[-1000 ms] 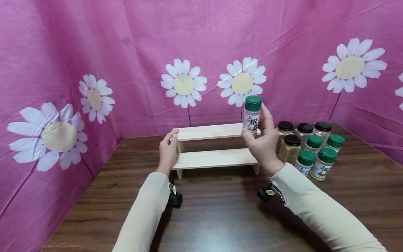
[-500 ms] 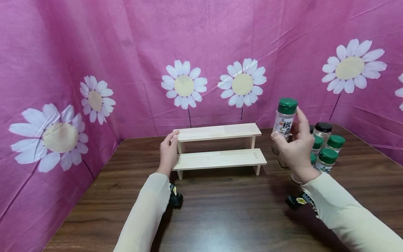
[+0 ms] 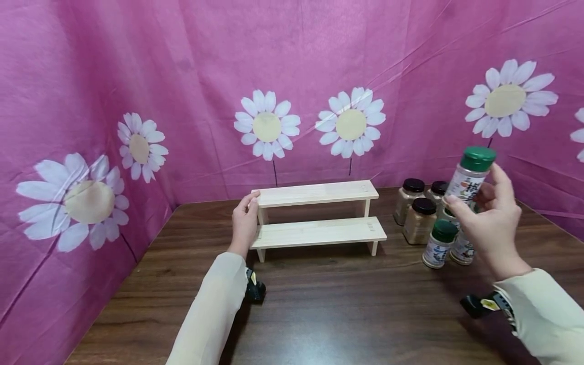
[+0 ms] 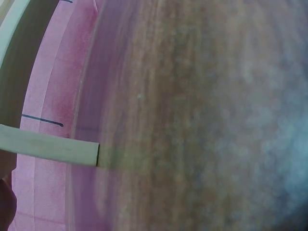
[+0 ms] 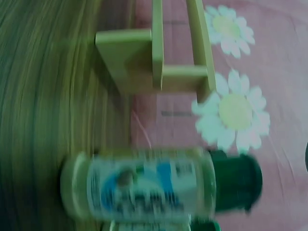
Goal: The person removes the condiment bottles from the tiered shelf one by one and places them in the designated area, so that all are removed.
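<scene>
My right hand (image 3: 495, 228) holds a spice jar (image 3: 466, 183) with a green lid, between thumb and fingers. The jar is raised over the group at the right and leans slightly, its lid upward. At the near left of that group, a green-lidded jar with a blue-marked label (image 3: 436, 248) stands on the table. A green-lidded jar (image 5: 149, 187) fills the lower part of the right wrist view. My left hand (image 3: 245, 223) grips the left end of a two-step wooden rack (image 3: 319, 232); only a bit of finger (image 4: 6, 204) shows in the left wrist view.
Several jars with black lids (image 3: 420, 223) stand right of the rack. More green-lidded jars (image 3: 463, 251) are partly hidden behind my right hand. The brown wooden table (image 3: 328, 304) backs onto a pink cloth (image 3: 205, 66) with daisies.
My right hand has carried the green-lidded spice jar from over the rack's right end to the right, above the other jars. My left hand has stayed on the rack.
</scene>
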Tool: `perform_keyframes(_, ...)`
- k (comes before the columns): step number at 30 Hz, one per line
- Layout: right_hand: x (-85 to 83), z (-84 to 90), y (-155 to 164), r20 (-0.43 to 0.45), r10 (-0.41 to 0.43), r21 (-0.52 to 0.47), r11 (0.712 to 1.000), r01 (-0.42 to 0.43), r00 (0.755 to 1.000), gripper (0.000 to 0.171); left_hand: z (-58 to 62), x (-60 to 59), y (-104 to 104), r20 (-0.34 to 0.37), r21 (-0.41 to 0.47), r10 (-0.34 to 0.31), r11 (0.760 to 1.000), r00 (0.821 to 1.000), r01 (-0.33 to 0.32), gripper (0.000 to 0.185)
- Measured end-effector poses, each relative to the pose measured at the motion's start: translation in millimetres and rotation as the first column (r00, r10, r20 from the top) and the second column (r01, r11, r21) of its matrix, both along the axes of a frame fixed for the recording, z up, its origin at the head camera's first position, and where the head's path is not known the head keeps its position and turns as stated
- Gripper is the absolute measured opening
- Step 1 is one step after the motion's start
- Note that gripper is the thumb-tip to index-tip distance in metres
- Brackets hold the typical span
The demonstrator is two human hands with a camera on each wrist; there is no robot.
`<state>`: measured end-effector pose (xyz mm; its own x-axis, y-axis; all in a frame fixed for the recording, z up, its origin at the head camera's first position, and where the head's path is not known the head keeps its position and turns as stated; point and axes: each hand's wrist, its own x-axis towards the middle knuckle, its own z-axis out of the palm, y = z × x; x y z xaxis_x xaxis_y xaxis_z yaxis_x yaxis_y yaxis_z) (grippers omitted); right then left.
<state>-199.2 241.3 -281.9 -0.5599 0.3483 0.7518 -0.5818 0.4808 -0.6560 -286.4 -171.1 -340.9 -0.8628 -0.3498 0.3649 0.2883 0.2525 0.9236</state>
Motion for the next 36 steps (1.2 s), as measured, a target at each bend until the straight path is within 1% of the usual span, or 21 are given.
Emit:
perform_keyframes(4, 5.2, -1.5, 20, 0.036, -0.07, 0.019, 0.997, 0.069, 0.997, 0.073, -0.4, 1.1, 0, -0.002, 0.006, 0.001, 1.0, 1.0, -0.001, 0.027)
perform_keyframes(8, 8.9, -4.7, 40, 0.071, -0.132, 0.042, 0.991, 0.129, 0.989, 0.074, -1.4, 2.2, 0, 0.004, 0.0, -0.001, 1.0, 1.0, 0.001, 0.027)
perform_keyframes(12, 13.0, -7.4, 58, 0.117, -0.155, 0.053, 0.987, 0.15, 0.981, 0.074, -2.7, 2.8, 1, 0.001, 0.006, -0.003, 1.0, 1.0, 0.003, 0.027)
perform_keyframes(14, 12.7, -11.7, 68, 0.138, -0.137, 0.039, 0.99, 0.133, 0.981, 0.075, -3.1, 2.4, 2, -0.002, 0.01, -0.003, 1.0, 1.0, 0.003, 0.027)
perform_keyframes(15, 10.2, -16.8, 76, 0.126, -0.113, 0.026, 0.994, 0.11, 0.986, 0.074, -3.2, 2.5, 2, -0.003, 0.01, -0.002, 1.0, 1.0, 0.002, 0.027)
perform_keyframes(16, 9.1, -21.0, 81, 0.125, -0.106, 0.025, 0.994, 0.104, 0.987, 0.074, -3.2, 2.2, 2, -0.003, 0.01, -0.001, 1.0, 1.0, 0.001, 0.027)
perform_keyframes(19, 6.3, -33.1, 96, 0.142, -0.064, 0.018, 0.998, 0.062, 0.988, 0.075, -2.4, 1.9, 1, -0.001, 0.008, -0.005, 1.0, 1.0, 0.005, 0.027)
perform_keyframes(21, 7.1, -38.5, 100, 0.168, -0.047, 0.039, 0.998, 0.041, 0.985, 0.073, -1.7, 1.8, 1, -0.005, 0.01, -0.006, 1.0, 1.0, 0.006, 0.027)
perform_keyframes(22, 9.6, -38.3, 100, 0.201, -0.052, 0.06, 0.997, 0.041, 0.978, 0.072, -1.6, 1.6, 0, -0.006, 0.011, -0.009, 1.0, 1.0, 0.009, 0.027)
perform_keyframes(23, 10.5, -39.4, 101, 0.225, -0.035, 0.063, 0.998, 0.022, 0.974, 0.069, -1.3, 1.5, 0, -0.008, 0.011, -0.012, 1.0, 1.0, 0.012, 0.027)
perform_keyframes(25, 11.6, -42.0, 104, 0.251, -0.015, 0.09, 0.996, -0.008, 0.968, 0.066, -1.0, 1.4, 1, -0.009, 0.009, -0.015, 1.0, 1.0, 0.015, 0.027)
perform_keyframes(28, 11.4, -47.1, 109, 0.286, 0.04, 0.118, 0.99, -0.076, 0.958, 0.066, -0.6, 1.5, 1, -0.012, 0.002, -0.018, 1.0, 1.0, 0.019, 0.027)
perform_keyframes(30, 10.1, -51.2, 113, 0.308, 0.091, 0.118, 0.984, -0.133, 0.947, 0.068, -0.5, 1.6, 1, -0.013, 0.0, -0.014, 1.0, 1.0, 0.014, 0.027)
perform_keyframes(32, 8.3, -55.2, 117, 0.342, 0.136, 0.105, 0.978, -0.182, 0.93, 0.068, -0.4, 1.6, 1, -0.015, -0.001, -0.01, 1.0, 1.0, 0.01, 0.027)
perform_keyframes(34, 6.2, -59.4, 121, 0.371, 0.165, 0.086, 0.974, -0.21, 0.914, 0.068, -0.2, 1.3, 0, -0.017, -0.001, -0.006, 1.0, 1.0, 0.006, 0.027)
perform_keyframes(36, 4.1, -63.2, 125, 0.39, 0.177, 0.074, 0.972, -0.222, 0.904, 0.066, -0.2, 0.7, -1, -0.019, -0.001, -0.005, 1.0, 1.0, 0.005, 0.027)
